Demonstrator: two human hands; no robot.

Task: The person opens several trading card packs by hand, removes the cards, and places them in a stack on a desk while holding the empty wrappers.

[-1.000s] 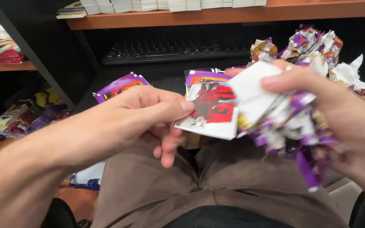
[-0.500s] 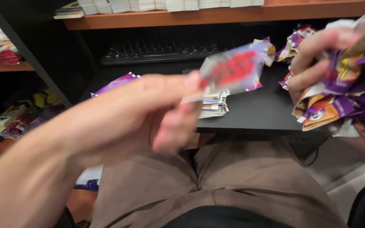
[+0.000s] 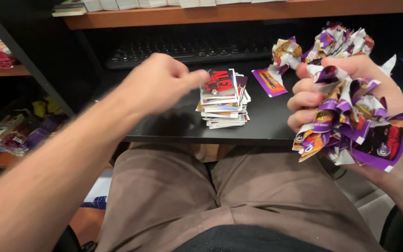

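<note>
**Left hand at the card stack, right hand full of wrappers**

The untidy stack of small printed cards [image 3: 223,100] stands near the front edge of the black desk surface [image 3: 173,126], with bare desk to its left and a black keyboard [image 3: 183,49] behind. The top red-and-white card lies flat, its long axis running away from the person. The left hand [image 3: 157,84], blurred, is loosely curled with fingertips touching that card's left edge. The right hand [image 3: 336,93] is clenched around a crumpled wad of purple foil wrappers [image 3: 355,126], beside the desk's right side.
</note>
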